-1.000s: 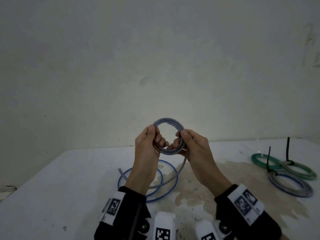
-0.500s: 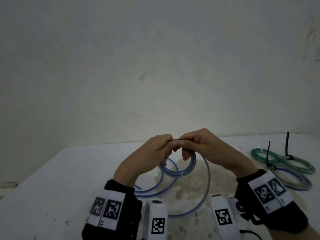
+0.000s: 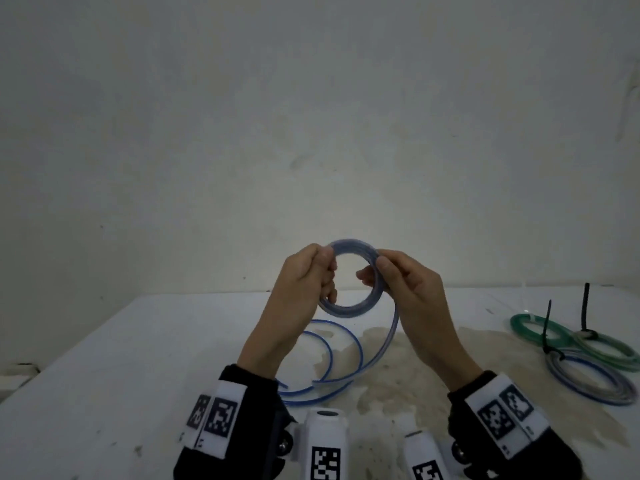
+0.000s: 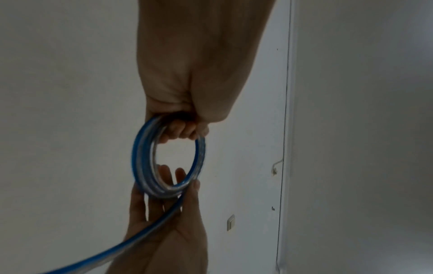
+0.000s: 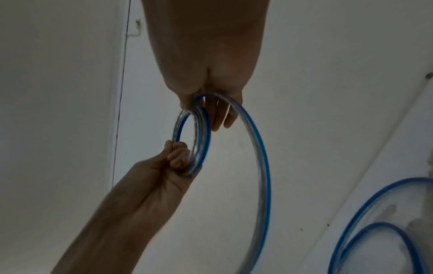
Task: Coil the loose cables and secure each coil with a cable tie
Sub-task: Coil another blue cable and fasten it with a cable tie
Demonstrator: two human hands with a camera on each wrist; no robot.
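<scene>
Plain off-white wall fills the top two thirds of the head view, with a white table (image 3: 104,358) across the bottom that has a big brownish stain around lower centre. Right in the middle of the frame, held up off the table, is the blue-striped clear cable, wound into a small tight coil (image 3: 349,277). My left hand (image 3: 304,282) is clenched round the coil's left side, fingers curled through the ring, and my right hand (image 3: 405,289) pinches the right side with thumb on the outside and fingertips inside. The loose tail (image 3: 388,337) drops from the right hand and sweeps down into a couple of wide loops lying flat at lower centre. It looks like springy, glossy plastic tube, so I reckon the main risk is the turns popping open if either grip eases off while I feed in the next lap. The tail could also twist or drag and make a lopsided turn, and there's no tie on this one yet. Out at the right edge sit three finished coils (image 3: 588,362), two greenish and one bluish-grey, overlapping each other, with black cable ties (image 3: 585,306) sticking straight up, thin and stiff-looking.
</scene>
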